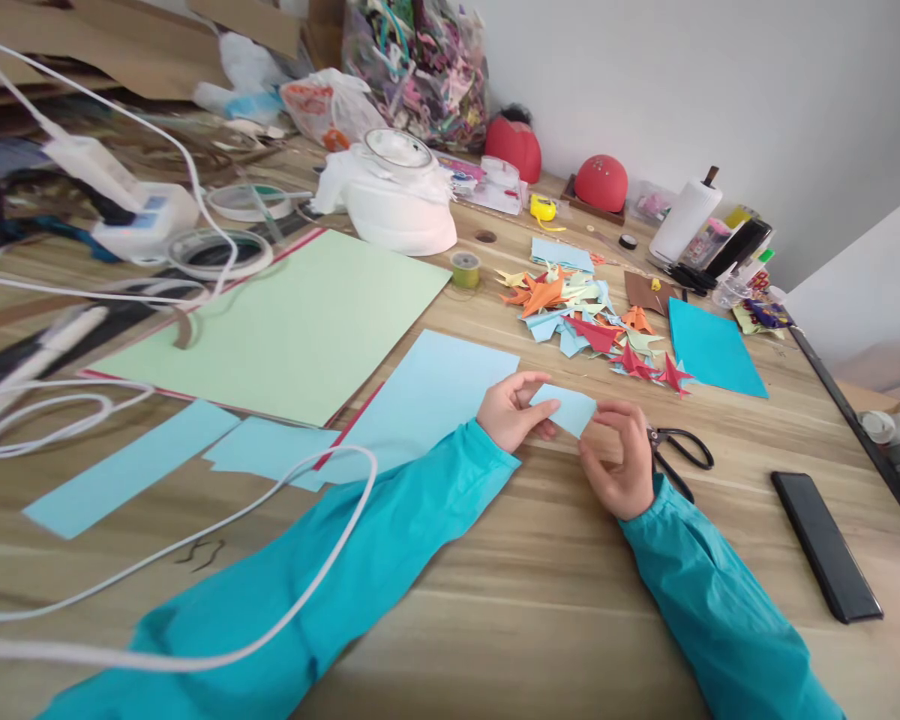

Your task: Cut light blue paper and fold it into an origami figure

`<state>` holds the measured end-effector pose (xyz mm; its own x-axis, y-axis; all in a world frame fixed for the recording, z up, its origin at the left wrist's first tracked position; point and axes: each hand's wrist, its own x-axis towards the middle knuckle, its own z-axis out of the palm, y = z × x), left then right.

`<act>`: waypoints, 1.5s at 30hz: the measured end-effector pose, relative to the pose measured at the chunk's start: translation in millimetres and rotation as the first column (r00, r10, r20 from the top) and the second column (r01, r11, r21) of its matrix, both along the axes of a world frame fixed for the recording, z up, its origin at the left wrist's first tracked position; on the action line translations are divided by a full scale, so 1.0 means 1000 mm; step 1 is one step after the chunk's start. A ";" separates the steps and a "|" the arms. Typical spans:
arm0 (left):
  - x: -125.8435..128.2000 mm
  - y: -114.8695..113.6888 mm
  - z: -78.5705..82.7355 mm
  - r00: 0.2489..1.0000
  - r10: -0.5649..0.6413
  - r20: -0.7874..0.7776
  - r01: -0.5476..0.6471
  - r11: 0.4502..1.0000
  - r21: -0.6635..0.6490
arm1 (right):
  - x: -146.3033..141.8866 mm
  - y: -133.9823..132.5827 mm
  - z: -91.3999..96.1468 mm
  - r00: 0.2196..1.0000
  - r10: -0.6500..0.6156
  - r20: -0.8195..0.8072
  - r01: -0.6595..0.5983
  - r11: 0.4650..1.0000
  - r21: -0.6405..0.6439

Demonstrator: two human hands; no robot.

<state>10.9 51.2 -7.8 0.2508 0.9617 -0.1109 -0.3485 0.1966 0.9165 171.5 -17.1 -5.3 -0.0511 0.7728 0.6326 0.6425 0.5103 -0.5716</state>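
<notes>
A small square of light blue paper (566, 408) is raised above the table between my two hands. My left hand (516, 412) pinches its left side, thumb on top and fingers beneath. At the right edge of the square, the curled fingers of my right hand (621, 458) touch its corners, the thumb tip low and the index fingertip higher. Black-handled scissors (682, 450) lie just behind my right hand, their blades hidden by it. Beside my left forearm rests a large light blue sheet (435, 385), with a cut strip (135, 465) and an irregular offcut (270, 448) further left.
Folded paper pieces in several colours (585, 315) form a pile beyond my hands, near a turquoise paper stack (716, 345). A phone (825, 545) lies at right. Pale green board (300, 320) covers the left, and a white cable (367, 490) loops over my left sleeve.
</notes>
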 end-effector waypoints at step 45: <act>-0.003 -0.005 -0.003 0.950 -0.158 -0.271 0.269 0.854 0.446 | 0.001 0.001 -0.006 0.955 -0.086 -0.283 0.010 0.966 -0.258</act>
